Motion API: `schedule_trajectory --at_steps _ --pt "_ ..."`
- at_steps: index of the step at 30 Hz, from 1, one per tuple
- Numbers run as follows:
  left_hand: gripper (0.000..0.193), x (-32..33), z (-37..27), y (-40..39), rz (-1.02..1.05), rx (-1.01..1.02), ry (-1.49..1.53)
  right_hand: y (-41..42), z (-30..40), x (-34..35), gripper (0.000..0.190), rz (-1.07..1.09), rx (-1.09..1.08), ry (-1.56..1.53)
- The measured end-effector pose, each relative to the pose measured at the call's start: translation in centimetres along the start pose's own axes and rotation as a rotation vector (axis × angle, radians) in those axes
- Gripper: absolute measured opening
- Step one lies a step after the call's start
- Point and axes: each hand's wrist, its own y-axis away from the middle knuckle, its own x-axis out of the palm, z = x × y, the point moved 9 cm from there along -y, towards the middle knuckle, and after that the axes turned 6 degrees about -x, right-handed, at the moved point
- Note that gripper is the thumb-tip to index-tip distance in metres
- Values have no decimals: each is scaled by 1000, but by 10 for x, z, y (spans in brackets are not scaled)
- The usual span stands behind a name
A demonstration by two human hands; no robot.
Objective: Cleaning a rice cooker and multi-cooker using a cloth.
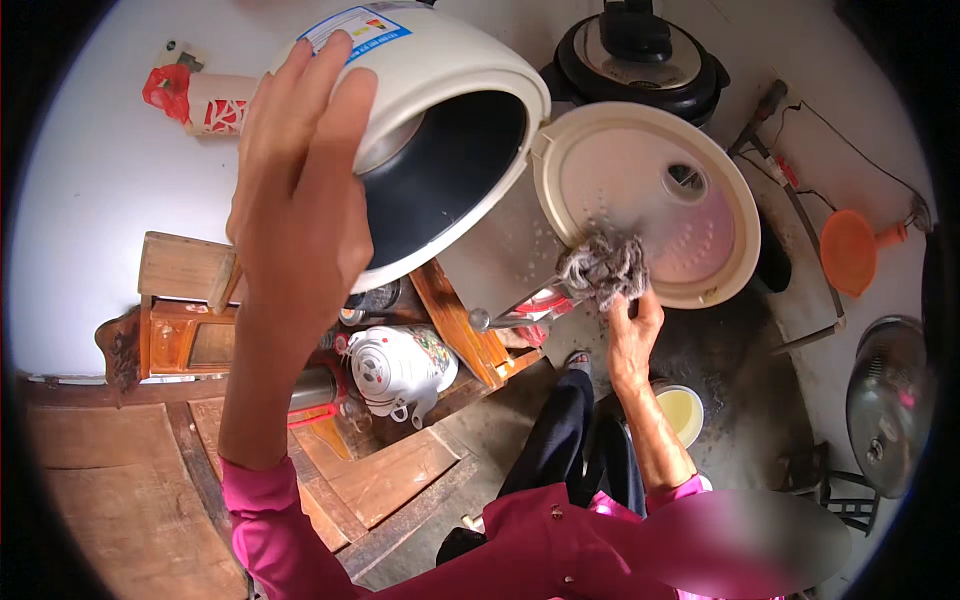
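A white rice cooker lies tipped toward me, its lid swung open on the right. The dark interior faces me, with a metallic surface partly visible deep inside. Spread along the cooker's outer left side, my left hand holds its body near a printed label. My right hand pinches a crumpled grey cloth at the lower edge of the lid. Water drops dot the lid's inner face. Just left of the cloth is a clear-sided object with a rounded knob, partly hidden.
A black electric pressure cooker stands behind the lid. At right are an orange ladle and a large metal lid. A floral teapot sits below the rice cooker, by wooden furniture. A pale bucket is on the floor.
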Motion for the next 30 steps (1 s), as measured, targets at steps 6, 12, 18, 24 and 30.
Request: schedule_trajectory --at_steps 6,12,18,24,30 --pt "65 -16 -25 -11 76 -14 -141 15 13 -18 32 -13 -29 -66" --pt "66 -30 -41 -14 156 -26 -176 34 12 -35 35 97 86 -36" --pt "65 -59 -70 -26 227 -21 -144 59 13 -63 47 81 64 -80" --pt "64 -66 -81 -28 314 80 -121 67 22 -76 30 -46 56 -102" --pt "65 -24 -64 -20 187 29 -38 60 22 -77 37 -4 104 -64"
